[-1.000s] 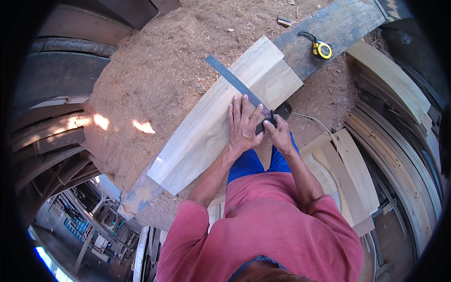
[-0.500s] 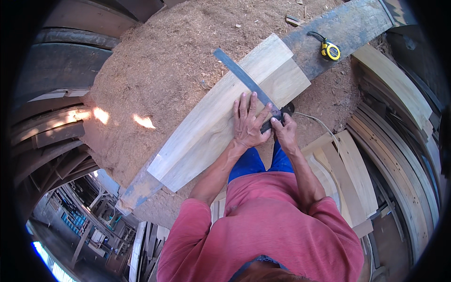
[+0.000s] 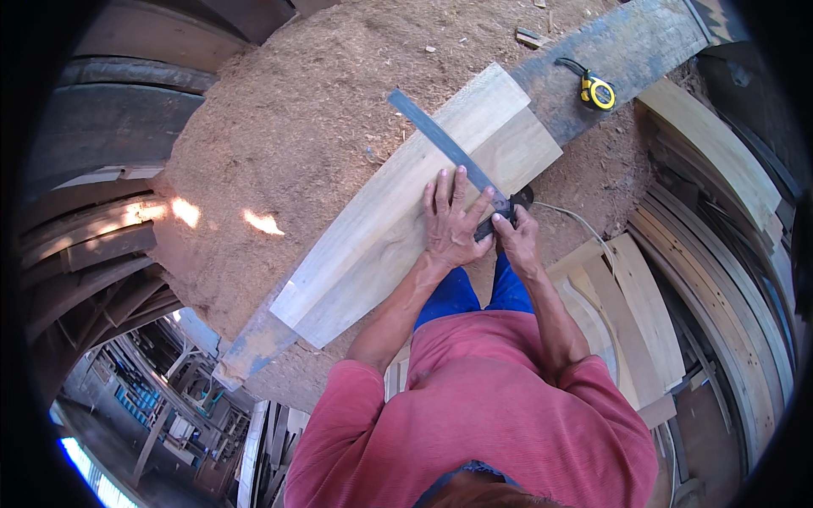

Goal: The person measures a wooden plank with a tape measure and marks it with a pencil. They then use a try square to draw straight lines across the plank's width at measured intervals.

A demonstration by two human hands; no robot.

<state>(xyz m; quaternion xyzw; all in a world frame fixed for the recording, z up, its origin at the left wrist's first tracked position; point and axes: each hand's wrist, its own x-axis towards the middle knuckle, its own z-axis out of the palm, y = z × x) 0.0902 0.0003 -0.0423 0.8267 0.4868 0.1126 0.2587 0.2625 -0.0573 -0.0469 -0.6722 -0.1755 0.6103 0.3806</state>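
Two pale planks, a long board (image 3: 423, 161) and a shorter board (image 3: 364, 296) beside it, lie side by side on a worn bench plank (image 3: 631, 42). Across them rests a square (image 3: 440, 138) with a long metal blade and a dark stock. My left hand (image 3: 453, 224) lies with fingers spread over the nearer board and the blade's edge, its thumb by the stock. At the near end of the blade, my right hand (image 3: 518, 237) has its fingers closed round the stock. Whether a small marking tool is also in that hand cannot be made out.
A yellow and black tape measure (image 3: 598, 93) sits on the bench plank's far right. Sawdust (image 3: 279, 144) covers the ground. Cut boards (image 3: 639, 296) and stacked timber (image 3: 720, 279) stand at the right, with a pale cord (image 3: 580, 222) running near them. More dark planks (image 3: 127, 110) lie left.
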